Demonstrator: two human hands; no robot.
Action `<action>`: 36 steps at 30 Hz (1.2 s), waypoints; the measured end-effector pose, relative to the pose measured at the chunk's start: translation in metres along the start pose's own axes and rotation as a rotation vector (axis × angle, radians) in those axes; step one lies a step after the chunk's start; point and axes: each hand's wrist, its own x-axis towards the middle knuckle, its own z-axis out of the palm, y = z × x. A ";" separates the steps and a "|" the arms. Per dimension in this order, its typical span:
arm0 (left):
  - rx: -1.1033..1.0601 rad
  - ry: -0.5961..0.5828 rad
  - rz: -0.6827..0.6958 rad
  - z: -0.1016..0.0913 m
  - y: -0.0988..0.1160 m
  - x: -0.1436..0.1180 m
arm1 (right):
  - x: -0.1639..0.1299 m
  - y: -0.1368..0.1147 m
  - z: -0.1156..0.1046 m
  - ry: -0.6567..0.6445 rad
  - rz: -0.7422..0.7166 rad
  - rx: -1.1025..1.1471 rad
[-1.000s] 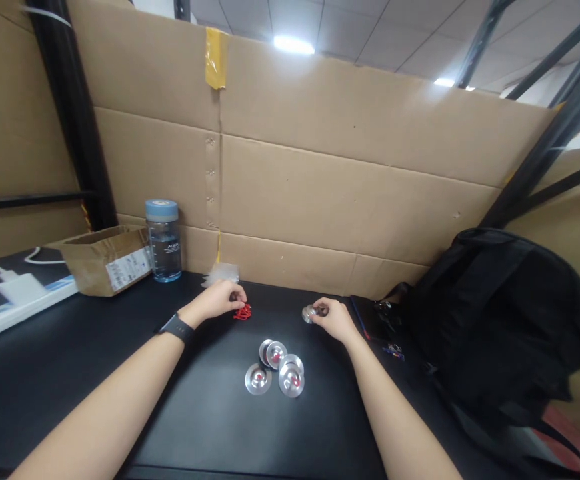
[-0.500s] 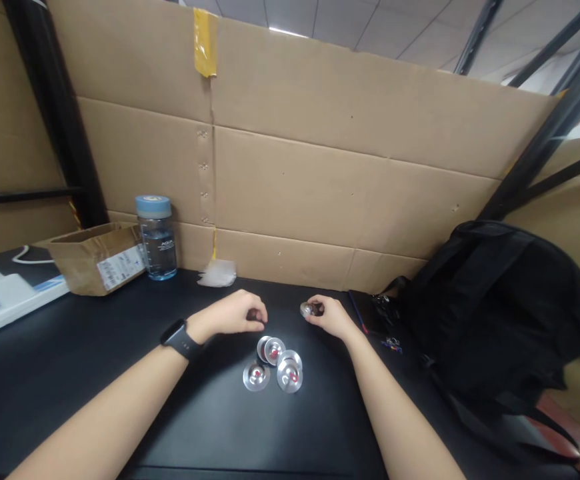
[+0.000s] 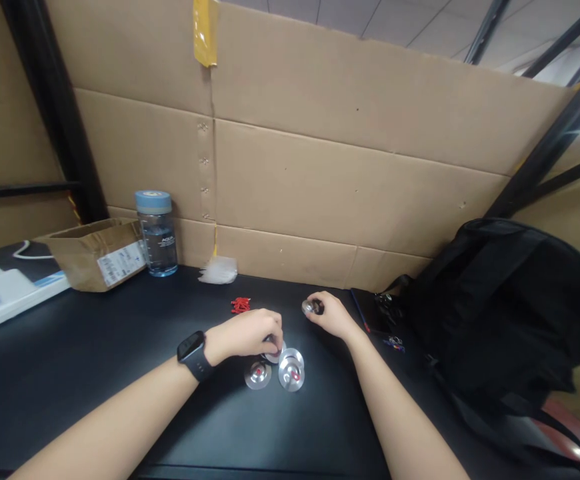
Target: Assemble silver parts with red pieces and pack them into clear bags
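Note:
My left hand (image 3: 260, 332), with a black watch on the wrist, reaches over a group of small silver cymbals. Its fingers are closed on the rear cymbal (image 3: 273, 356), which they partly cover. Nearer to me lie another small cymbal (image 3: 258, 375) on the left and two overlapping cymbals (image 3: 291, 371) on the right, with domed middles and red bits at their centres. My right hand (image 3: 331, 313) is closed around a small silver cymbal (image 3: 309, 307) held by its edge, above the table further back. A little heap of red cord-like pieces (image 3: 241, 305) lies behind my left hand.
At the back left stand a blue-lidded water bottle (image 3: 157, 233) and an open brown paper box (image 3: 90, 257), beside a white power strip (image 3: 20, 305). Clear plastic (image 3: 219, 271) lies by the cardboard wall (image 3: 290, 187). A black backpack (image 3: 510, 313) fills the right side.
My left hand has moved right and toward me onto the rear cymbals, uncovering the red heap. My right hand stays nearly still with its cymbal. The view has shifted slightly.

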 end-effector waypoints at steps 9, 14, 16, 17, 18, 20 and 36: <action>-0.009 0.035 -0.076 -0.006 0.001 0.000 | 0.002 -0.007 0.000 0.104 -0.031 0.040; -0.060 0.159 -0.126 -0.014 -0.004 -0.001 | -0.004 -0.042 0.003 0.131 -0.169 0.210; -0.170 0.226 -0.159 -0.016 -0.005 -0.001 | -0.008 -0.060 0.006 0.023 -0.224 0.328; -0.243 0.261 -0.176 -0.016 -0.006 0.000 | -0.010 -0.068 0.008 -0.026 -0.225 0.385; -0.324 0.295 -0.189 -0.015 -0.007 0.001 | -0.012 -0.076 0.011 -0.059 -0.216 0.446; -0.484 0.352 -0.198 -0.012 -0.009 0.003 | -0.014 -0.087 0.016 -0.062 -0.179 0.543; -0.438 0.431 -0.308 -0.017 -0.028 0.000 | -0.013 -0.086 0.013 0.116 -0.193 0.379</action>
